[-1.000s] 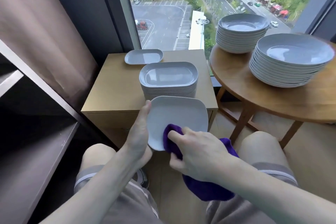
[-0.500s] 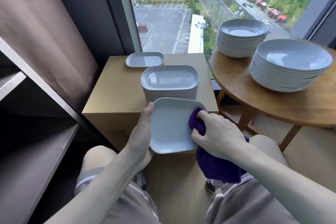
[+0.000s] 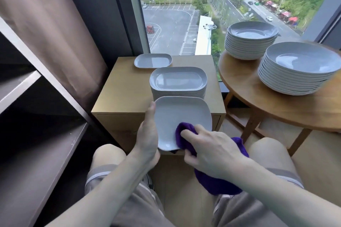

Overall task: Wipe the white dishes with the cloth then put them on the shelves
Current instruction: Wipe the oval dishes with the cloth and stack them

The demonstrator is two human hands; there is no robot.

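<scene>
I am viewing one white rectangular dish [image 3: 182, 116] held in the air over the near edge of the wooden cabinet [image 3: 121, 94], just in front of the stack of matching dishes [image 3: 178, 81]. The dish is tilting with its near end lower, its hollow face is pointing up toward the camera, and its long axis is running near to far. The left hand [image 3: 147, 140] is gripping the dish's left rim, thumb lying along the rim and pointing far; the other fingers are hidden behind the dish. The right hand [image 3: 212, 153], knuckles up, is curling round the purple cloth [image 3: 217, 184] and pressing it against the dish's near right corner. Both forearms are converging from the near side. The dark shelves [image 3: 36, 153] are standing at the left.
</scene>
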